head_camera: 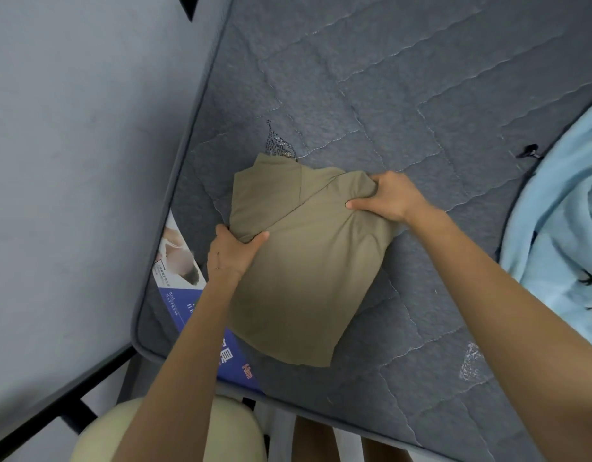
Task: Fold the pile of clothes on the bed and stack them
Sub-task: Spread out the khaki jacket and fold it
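Observation:
An olive-tan garment (pixel 304 275) lies partly folded on the grey quilted mattress (pixel 404 95), near its left corner. My left hand (pixel 231 251) grips the garment's left edge, thumb on top and fingers under the cloth. My right hand (pixel 391 195) pinches the upper right corner, where the fabric bunches under the thumb. A folded flap crosses the top of the garment. A bit of dark speckled cloth (pixel 279 146) pokes out from behind its top edge.
A light blue fabric with small dark prints (pixel 564 228) lies at the right edge of the bed. A blue and white printed label (pixel 187 295) runs along the mattress's left side. A grey wall stands to the left; a black bed frame (pixel 64 391) shows below.

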The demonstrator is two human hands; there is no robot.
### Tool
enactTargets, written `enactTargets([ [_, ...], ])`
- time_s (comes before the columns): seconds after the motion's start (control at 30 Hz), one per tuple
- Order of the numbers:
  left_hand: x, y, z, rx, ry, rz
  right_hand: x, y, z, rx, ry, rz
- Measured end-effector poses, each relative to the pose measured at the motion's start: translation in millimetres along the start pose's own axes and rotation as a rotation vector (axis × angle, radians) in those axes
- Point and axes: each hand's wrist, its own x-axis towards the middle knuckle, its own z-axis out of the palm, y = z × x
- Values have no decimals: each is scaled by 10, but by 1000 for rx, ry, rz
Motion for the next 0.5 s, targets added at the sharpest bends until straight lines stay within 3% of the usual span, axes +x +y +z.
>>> enactTargets([
  [0.1, -123, 47, 52, -16, -68, 24, -177, 93, -103, -65, -30, -29],
  [0.23, -415, 216, 345, -98, -106, 80, -342, 127, -309, -286, 271, -44],
  [0.3, -455, 266, 445, -128, -67, 61, -388, 172, -310, -324, 399, -88],
  [0.5, -404, 92, 443, 45, 77, 56, -763, 563, 106, -222, 479, -189],
])
